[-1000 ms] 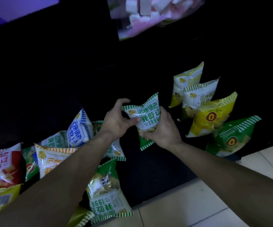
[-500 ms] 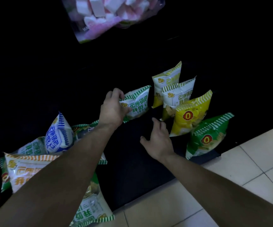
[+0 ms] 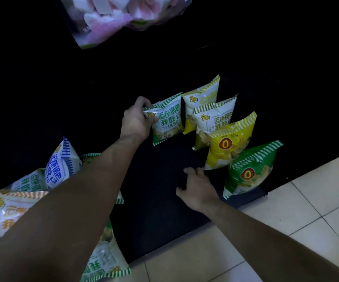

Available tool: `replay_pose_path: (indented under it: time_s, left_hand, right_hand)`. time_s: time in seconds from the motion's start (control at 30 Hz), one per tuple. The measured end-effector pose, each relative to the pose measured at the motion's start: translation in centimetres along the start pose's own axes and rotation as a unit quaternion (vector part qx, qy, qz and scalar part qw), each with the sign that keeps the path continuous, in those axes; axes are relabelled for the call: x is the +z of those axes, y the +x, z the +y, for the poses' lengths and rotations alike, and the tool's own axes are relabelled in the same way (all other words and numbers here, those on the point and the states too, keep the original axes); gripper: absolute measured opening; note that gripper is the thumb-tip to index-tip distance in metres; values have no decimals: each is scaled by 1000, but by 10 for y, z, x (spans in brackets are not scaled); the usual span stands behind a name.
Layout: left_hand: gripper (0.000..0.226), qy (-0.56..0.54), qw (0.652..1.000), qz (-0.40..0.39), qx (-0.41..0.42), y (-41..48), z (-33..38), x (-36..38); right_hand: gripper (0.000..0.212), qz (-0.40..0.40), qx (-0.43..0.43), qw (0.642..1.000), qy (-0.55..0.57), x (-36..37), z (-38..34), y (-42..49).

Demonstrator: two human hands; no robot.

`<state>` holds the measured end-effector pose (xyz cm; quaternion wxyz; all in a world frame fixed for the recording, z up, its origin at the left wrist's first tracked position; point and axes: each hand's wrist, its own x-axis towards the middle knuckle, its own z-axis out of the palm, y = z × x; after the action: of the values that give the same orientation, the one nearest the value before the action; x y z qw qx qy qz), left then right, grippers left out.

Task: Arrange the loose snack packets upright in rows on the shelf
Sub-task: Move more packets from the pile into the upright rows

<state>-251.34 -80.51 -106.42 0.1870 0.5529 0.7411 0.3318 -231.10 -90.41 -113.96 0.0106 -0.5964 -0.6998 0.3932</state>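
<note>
My left hand [image 3: 137, 120] pinches the top left corner of a green-and-white snack packet [image 3: 167, 121], which stands upright on the dark shelf [image 3: 158, 180] beside a row of upright packets. That row runs front to back: a green packet [image 3: 250, 171], a yellow packet [image 3: 230, 143], a white-and-green packet [image 3: 215, 119] and a yellow-trimmed packet [image 3: 202, 98]. My right hand [image 3: 199, 188] hovers over the shelf's front, fingers spread, holding nothing, near the yellow packet's lower corner.
Loose packets lie heaped at the left: a blue-striped one [image 3: 62, 163], an orange-trimmed one [image 3: 11, 210], a green one [image 3: 105, 259] at the shelf's front edge. A bag of pink-and-white sweets [image 3: 119, 15] hangs above. Pale floor tiles [image 3: 286, 220] border the shelf.
Both hands held the green-and-white packet a second ago. My left hand has carried it back and right beside the row, and my right hand has let go and dropped toward the shelf front.
</note>
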Motion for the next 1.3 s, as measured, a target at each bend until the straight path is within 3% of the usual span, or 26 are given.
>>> replay_pose_path:
  time_s: [0.37, 0.6, 0.7, 0.87, 1.07, 1.2, 1.3]
  left_hand:
    - [30, 11, 999, -24, -30, 6, -12, -11]
    - [72, 18, 997, -30, -66, -2, -12, -24]
    - [75, 54, 995, -59, -51, -24, -15, -60]
    - [55, 139, 983, -116, -43, -90, -27, -165]
    - [41, 178, 976, -53, -115, -185, -60, -283]
    - [50, 212, 960, -68, -167, -238, -81, -321]
    - [61, 198, 959, -66, -191, -267, -102, -332]
  right_hand:
    - [70, -4, 4, 1000, -10, -3, -4, 4]
    - [72, -8, -4, 999, -34, -3, -18, 0]
    - [72, -5, -10, 999, -52, -12, -41, -7]
    - [70, -10, -67, 995, -73, -22, -111, -34]
    - [63, -58, -163, 982, -79, 3, -194, -86]
    - [73, -78, -193, 975, -76, 36, -231, -112]
    - [82, -28, -199, 975, -98, 61, -249, -113]
